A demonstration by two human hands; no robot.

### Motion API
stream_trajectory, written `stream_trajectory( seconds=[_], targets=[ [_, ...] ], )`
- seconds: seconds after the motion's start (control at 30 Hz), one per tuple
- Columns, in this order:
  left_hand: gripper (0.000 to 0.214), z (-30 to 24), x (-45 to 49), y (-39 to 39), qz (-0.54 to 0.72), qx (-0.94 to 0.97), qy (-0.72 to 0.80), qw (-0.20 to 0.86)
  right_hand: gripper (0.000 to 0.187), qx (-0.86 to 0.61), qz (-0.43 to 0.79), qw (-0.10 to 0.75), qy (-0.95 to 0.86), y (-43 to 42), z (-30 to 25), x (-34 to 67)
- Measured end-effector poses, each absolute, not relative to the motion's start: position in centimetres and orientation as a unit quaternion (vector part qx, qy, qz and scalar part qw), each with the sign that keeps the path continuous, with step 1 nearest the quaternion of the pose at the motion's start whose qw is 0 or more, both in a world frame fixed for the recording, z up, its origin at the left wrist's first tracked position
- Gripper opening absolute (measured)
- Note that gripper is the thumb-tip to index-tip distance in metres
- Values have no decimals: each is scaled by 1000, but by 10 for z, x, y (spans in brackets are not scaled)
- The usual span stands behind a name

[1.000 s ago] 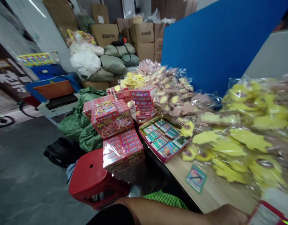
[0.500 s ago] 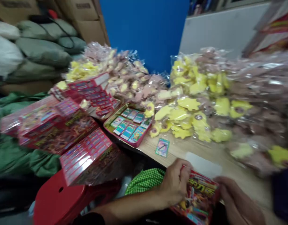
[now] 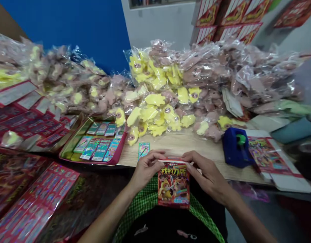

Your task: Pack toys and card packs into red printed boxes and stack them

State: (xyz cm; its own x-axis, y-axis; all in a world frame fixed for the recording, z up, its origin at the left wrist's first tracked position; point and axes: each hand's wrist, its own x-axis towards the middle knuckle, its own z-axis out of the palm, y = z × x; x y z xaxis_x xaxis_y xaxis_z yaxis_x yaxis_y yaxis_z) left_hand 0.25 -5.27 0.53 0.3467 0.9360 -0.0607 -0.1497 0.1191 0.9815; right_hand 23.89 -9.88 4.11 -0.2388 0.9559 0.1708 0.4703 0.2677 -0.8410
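A small red printed card box [image 3: 173, 185] stands upright over my lap, its front picture facing me. My left hand [image 3: 148, 168] pinches the box's top left edge, fingers closed along the flap. At the top right edge, my right hand [image 3: 204, 172] grips it too, thumb in front and fingers behind. The top flap [image 3: 172, 158] shows between both hands. Just beyond my left hand lies one green-edged card [image 3: 143, 150] on the wooden table [image 3: 196, 143]. What is inside the box is hidden.
Left of the hands is a pink-rimmed tray [image 3: 121, 153] of card stacks. Bagged yellow and pink plush toys [image 3: 155, 111] pile along the back. At right sit a blue tape dispenser [image 3: 236, 148] and a flattened carton [image 3: 272, 158]. Wrapped red boxes [image 3: 36, 202] stand lower left.
My view has swung right. The box, tilted before, is now upright in front of me, and both hands have come to its top edge.
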Motion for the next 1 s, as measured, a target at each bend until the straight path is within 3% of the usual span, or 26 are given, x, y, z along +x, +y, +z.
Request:
stream_trajectory(
  seconds=[0.27, 0.57, 0.77, 0.9, 1.0],
  targets=[
    [57, 27, 9, -52, 381, 490, 416, 665, 22, -565, 364, 283, -685, -94, 67, 229],
    [44, 9, -8, -59, 305, 589, 397, 635, 20, -522, 291, 242, -764, -100, 50, 221],
    [44, -18, -11, -66, 327, 660, 391, 552, 22, -512, 341, 260, -744, -112, 20, 225],
    [49, -16, -4, -59, 317, 656, 406, 552, 21, -547, 416, 274, -672, -106, 18, 229],
    [44, -11, -2, -54, 294, 664, 377, 576, 16, -577, 361, 277, -678, -105, 19, 226]
  ],
)
